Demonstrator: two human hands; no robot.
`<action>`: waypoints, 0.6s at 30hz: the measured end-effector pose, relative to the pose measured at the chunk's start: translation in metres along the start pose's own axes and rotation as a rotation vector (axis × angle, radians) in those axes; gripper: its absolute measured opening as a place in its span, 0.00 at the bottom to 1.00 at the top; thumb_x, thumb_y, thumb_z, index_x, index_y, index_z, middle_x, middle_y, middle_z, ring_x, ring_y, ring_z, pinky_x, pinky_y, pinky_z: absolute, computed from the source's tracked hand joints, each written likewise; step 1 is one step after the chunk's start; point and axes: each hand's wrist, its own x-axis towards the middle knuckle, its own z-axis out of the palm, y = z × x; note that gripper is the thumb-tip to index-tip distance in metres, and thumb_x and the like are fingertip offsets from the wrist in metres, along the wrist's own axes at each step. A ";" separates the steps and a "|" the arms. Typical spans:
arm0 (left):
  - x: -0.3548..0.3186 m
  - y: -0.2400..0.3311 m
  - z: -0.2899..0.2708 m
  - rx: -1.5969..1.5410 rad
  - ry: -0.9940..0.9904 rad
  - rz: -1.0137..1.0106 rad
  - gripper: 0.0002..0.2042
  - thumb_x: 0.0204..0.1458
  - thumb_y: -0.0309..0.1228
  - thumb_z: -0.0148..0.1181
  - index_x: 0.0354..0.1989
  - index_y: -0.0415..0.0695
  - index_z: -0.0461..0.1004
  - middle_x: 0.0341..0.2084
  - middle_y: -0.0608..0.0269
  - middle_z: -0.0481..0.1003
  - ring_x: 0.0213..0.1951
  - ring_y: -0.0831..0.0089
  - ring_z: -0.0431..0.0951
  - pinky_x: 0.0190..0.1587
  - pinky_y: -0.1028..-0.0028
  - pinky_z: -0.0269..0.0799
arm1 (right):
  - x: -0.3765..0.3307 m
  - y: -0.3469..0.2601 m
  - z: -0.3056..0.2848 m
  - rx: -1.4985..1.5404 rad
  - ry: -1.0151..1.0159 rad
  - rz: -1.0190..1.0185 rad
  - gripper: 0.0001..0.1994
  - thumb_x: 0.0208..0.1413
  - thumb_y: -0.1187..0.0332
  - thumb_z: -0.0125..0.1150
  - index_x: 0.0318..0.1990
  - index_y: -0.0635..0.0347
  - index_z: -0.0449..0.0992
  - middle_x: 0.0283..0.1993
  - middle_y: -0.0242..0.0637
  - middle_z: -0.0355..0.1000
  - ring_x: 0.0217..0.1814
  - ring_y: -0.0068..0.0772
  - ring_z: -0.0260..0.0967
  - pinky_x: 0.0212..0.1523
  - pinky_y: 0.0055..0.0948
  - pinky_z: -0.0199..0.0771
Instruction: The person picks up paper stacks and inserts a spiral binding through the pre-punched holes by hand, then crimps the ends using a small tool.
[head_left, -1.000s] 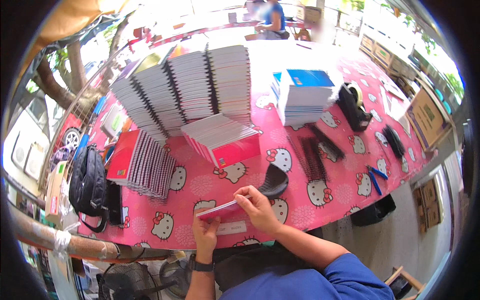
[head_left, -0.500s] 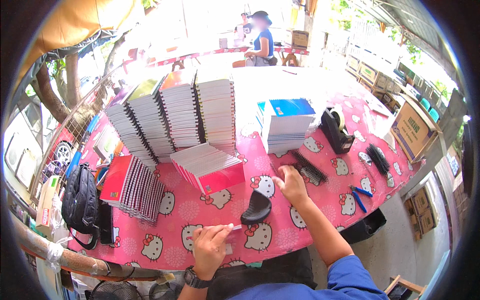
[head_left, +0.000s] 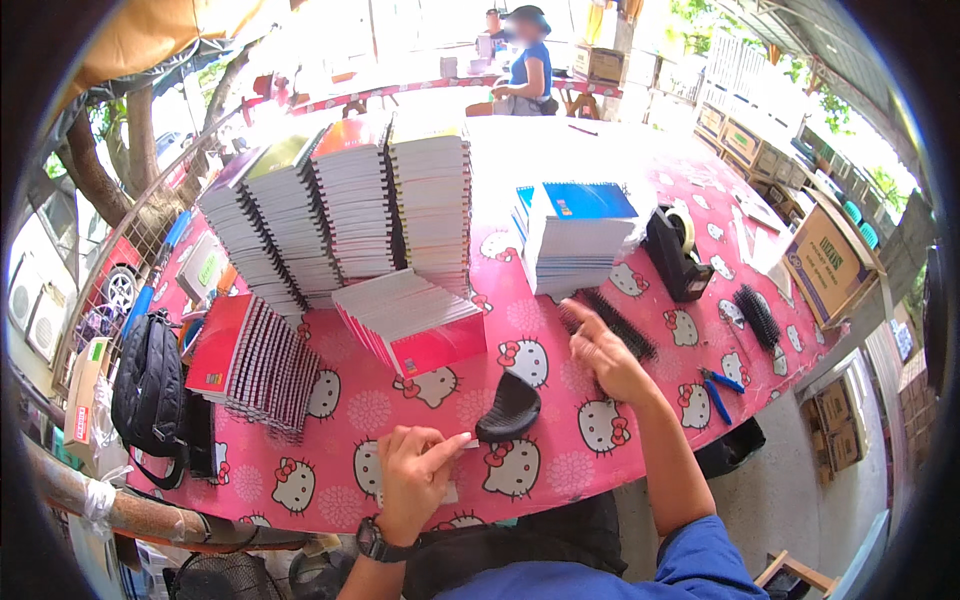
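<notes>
My left hand [head_left: 414,474], with a black watch at the wrist, is near the table's front edge. Its fingers are curled, and a small white strip [head_left: 468,440] sticks out at the fingertips; most of it is hidden. My right hand [head_left: 607,357] hovers over a bundle of black spiral binding coils [head_left: 634,335]. Its fingers are apart, with nothing visible in them. Between the hands lies a black, curved, ribbed piece [head_left: 510,408]. A fanned stack of pink-covered notebooks [head_left: 440,348] lies beyond my left hand.
Tall stacks of spiral notebooks [head_left: 430,210] stand far left, red ones [head_left: 222,345] nearer. Right of them are blue notebooks [head_left: 580,230], a tape dispenser [head_left: 678,255], more black coils [head_left: 758,318] and blue-handled pliers [head_left: 718,392]. A black backpack [head_left: 150,400] sits at the left edge.
My right hand has shifted slightly right and nearer, its index finger now more stretched out. My left hand stays in about the same place, the strip showing less. The view has shifted a little.
</notes>
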 end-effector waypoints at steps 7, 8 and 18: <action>0.014 -0.002 0.009 -0.043 0.070 0.001 0.09 0.39 0.26 0.66 0.32 0.52 0.79 0.25 0.70 0.71 0.32 0.71 0.69 0.38 0.69 0.58 | -0.034 -0.015 0.035 0.009 -0.300 0.141 0.13 0.62 0.73 0.44 0.54 0.58 0.66 0.32 0.31 0.64 0.32 0.18 0.60 0.36 0.20 0.66; 0.013 -0.002 0.010 -0.048 0.064 -0.012 0.09 0.39 0.28 0.66 0.31 0.52 0.79 0.25 0.71 0.71 0.32 0.71 0.69 0.38 0.69 0.58 | -0.037 -0.015 0.042 -0.060 -0.286 -0.014 0.13 0.62 0.72 0.45 0.54 0.58 0.66 0.33 0.32 0.65 0.33 0.20 0.61 0.37 0.22 0.66; 0.016 -0.005 0.016 -0.053 0.067 0.027 0.07 0.39 0.32 0.66 0.29 0.53 0.80 0.23 0.72 0.70 0.29 0.72 0.68 0.38 0.71 0.55 | -0.047 -0.006 0.059 -0.233 -0.286 -0.346 0.13 0.43 0.78 0.65 0.40 0.59 0.76 0.34 0.35 0.69 0.34 0.25 0.69 0.34 0.24 0.70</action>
